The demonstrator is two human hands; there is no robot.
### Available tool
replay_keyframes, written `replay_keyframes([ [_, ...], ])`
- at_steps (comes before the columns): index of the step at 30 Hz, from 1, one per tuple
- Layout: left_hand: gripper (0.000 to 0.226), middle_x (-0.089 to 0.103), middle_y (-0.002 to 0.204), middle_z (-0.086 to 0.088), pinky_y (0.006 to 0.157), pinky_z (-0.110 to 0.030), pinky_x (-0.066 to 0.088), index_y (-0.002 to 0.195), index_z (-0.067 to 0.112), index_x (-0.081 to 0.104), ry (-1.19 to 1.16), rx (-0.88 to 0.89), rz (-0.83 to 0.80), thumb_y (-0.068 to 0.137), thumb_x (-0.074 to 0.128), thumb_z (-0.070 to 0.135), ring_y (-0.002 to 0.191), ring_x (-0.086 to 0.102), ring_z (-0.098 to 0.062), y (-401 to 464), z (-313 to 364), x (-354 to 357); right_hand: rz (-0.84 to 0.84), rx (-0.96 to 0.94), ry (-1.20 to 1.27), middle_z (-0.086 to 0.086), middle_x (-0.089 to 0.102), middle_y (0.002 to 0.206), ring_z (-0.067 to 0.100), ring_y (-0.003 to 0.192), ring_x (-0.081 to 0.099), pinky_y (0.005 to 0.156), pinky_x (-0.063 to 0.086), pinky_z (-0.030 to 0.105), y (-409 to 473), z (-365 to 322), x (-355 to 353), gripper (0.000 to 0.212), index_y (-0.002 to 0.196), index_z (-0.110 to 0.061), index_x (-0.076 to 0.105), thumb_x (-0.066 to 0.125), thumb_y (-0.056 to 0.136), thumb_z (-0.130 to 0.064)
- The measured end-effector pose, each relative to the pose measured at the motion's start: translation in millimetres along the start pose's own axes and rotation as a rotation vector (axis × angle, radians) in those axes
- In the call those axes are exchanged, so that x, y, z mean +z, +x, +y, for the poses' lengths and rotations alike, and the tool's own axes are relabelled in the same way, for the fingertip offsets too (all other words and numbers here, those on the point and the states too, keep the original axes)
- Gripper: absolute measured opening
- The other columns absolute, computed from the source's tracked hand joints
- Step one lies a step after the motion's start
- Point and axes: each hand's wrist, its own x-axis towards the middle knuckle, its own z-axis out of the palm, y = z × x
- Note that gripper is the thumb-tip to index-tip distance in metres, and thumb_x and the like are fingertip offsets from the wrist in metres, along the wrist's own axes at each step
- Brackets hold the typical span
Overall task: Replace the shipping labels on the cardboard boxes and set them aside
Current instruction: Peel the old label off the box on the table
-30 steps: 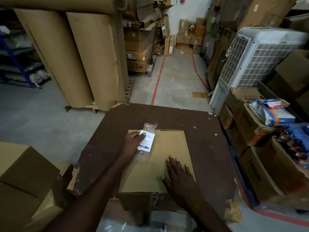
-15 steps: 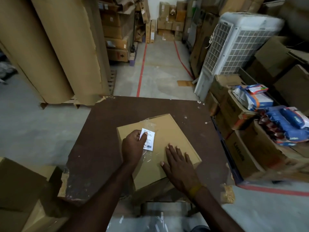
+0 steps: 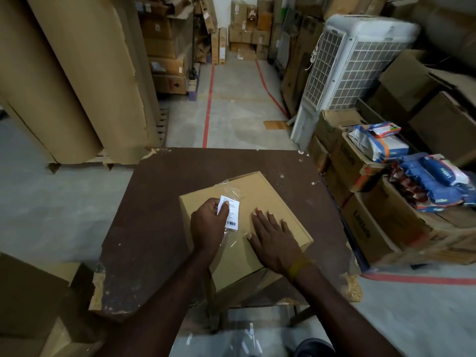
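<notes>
A flat cardboard box lies turned at an angle on the dark brown table. On its top sits a white shipping label with a barcode, inside a clear plastic sleeve. My left hand pinches the label's left edge between thumb and fingers. To the right of the label, my right hand lies flat on the box lid with its fingers spread.
Tall brown paper rolls stand at the back left. A white air cooler and open cartons with blue bags crowd the right side. More cardboard boxes sit at lower left. A floor aisle with red lines runs ahead.
The box has turned from square to angled on the table. My left hand stays on the label and my right hand stays flat on the lid.
</notes>
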Motion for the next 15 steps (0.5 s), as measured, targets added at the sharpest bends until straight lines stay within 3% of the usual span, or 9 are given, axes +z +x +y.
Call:
replay_keyframes([
  [3, 0.023, 0.077, 0.096, -0.003, 0.046, -0.012, 0.041, 0.100, 0.012, 0.073, -0.023, 0.020, -0.016, 0.095, 0.066, 0.033, 0.073, 0.073, -0.015, -1.6, -2.6, -0.3, 0.024, -0.018, -0.040, -0.006, -0.020, 0.164, 0.020, 0.152, -0.014, 0.117, -0.008, 0.037, -31.6, -0.6, 10.9, 0.087, 0.158, -0.025, -0.013, -0.020, 0.081, -0.065],
  [5, 0.021, 0.077, 0.095, -0.002, 0.049, -0.016, 0.045, 0.100, 0.013, 0.072, -0.038, 0.035, -0.024, 0.095, 0.066, 0.032, 0.072, 0.072, -0.013, -1.6, -4.1, -0.8, 0.008, -0.012, -0.047, -0.006, -0.020, 0.164, 0.019, 0.153, -0.013, 0.119, -0.006, 0.038, -30.5, 0.6, 11.0, 0.091, 0.157, -0.025, -0.013, -0.024, 0.077, -0.066],
  [8, 0.018, 0.076, 0.093, 0.000, 0.053, -0.023, 0.050, 0.100, 0.014, 0.072, -0.058, 0.041, -0.037, 0.094, 0.067, 0.031, 0.070, 0.070, -0.010, -0.2, -5.4, -0.9, -0.001, 0.015, -0.011, -0.006, -0.016, 0.165, 0.020, 0.153, -0.010, 0.122, -0.002, 0.044, -5.0, 1.1, 1.3, 0.086, 0.158, -0.024, -0.011, -0.015, 0.085, -0.069],
  [11, 0.020, 0.076, 0.086, 0.003, 0.050, -0.016, 0.046, 0.094, 0.014, 0.072, -0.068, 0.026, -0.037, 0.094, 0.067, 0.033, 0.066, 0.066, -0.003, 0.8, -5.4, -0.3, 0.008, 0.022, -0.025, -0.005, -0.014, 0.166, 0.021, 0.154, -0.009, 0.122, -0.002, 0.046, 22.7, 2.5, -5.9, 0.067, 0.159, -0.022, -0.008, 0.009, 0.103, -0.056],
  [13, 0.027, 0.075, 0.081, 0.004, 0.052, -0.028, 0.052, 0.087, 0.016, 0.071, -0.081, 0.009, -0.023, 0.094, 0.065, 0.041, 0.064, 0.067, -0.003, 1.4, -6.8, 1.1, 0.014, 0.021, -0.022, -0.004, -0.014, 0.166, 0.021, 0.154, -0.010, 0.122, -0.003, 0.046, 30.8, 2.6, -8.5, 0.066, 0.159, -0.021, -0.008, 0.013, 0.105, -0.053],
  [15, 0.035, 0.073, 0.075, 0.005, 0.055, -0.037, 0.054, 0.082, 0.018, 0.069, -0.098, -0.009, -0.006, 0.090, 0.061, 0.052, 0.064, 0.068, -0.005, 2.4, -8.8, 2.1, 0.010, -0.001, -0.010, -0.003, -0.015, 0.166, 0.022, 0.153, -0.011, 0.122, -0.004, 0.045, 25.4, 3.0, -7.2, 0.071, 0.159, -0.021, -0.009, 0.005, 0.100, -0.059],
])
